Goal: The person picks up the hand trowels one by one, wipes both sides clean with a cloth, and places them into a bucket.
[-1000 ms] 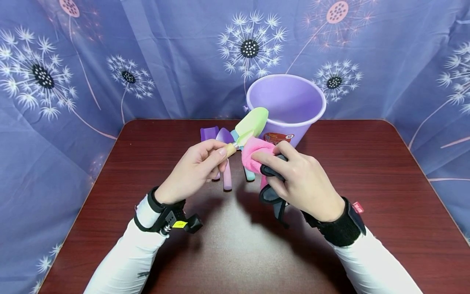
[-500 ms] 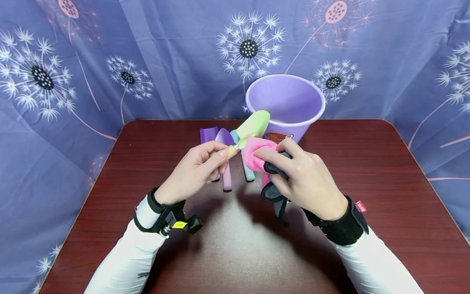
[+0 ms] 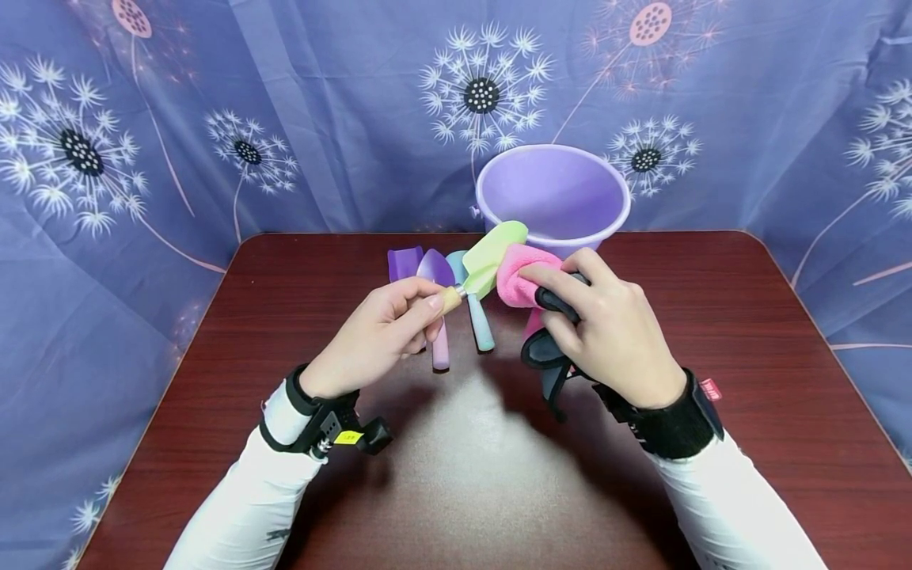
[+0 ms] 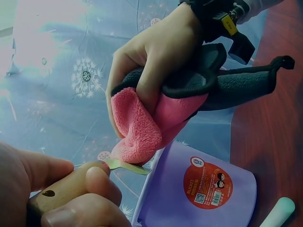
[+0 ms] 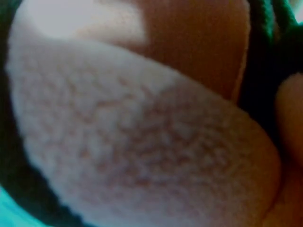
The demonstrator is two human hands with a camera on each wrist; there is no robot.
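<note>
My left hand [image 3: 378, 332] pinches the wooden handle of a small garden trowel with a light green blade [image 3: 490, 257], raised above the table. In my right hand [image 3: 616, 336] is a bunched fuzzy pink cloth [image 3: 523, 277] with a dark grey backing and black trim. Seen from the left wrist, the pink cloth [image 4: 137, 130] lies against the green blade [image 4: 128, 166], covering part of it; the wooden handle [image 4: 71, 187] is between my left fingers. The right wrist view is filled by a blurred close-up of the cloth [image 5: 118, 142].
A purple bucket [image 3: 492, 220] stands at the back of the table [image 3: 712, 332]. Below the raised trowel lie a purple trowel [image 3: 436, 267], a flat-ended purple tool [image 3: 404, 261] and a teal-handled tool [image 3: 480, 324]. A patterned blue curtain [image 3: 342, 142] hangs behind.
My right hand has moved the cloth up and to the right along the trowel blade, uncovering more of its lower part. The blade tip has dipped slightly; my left hand stays nearly still.
</note>
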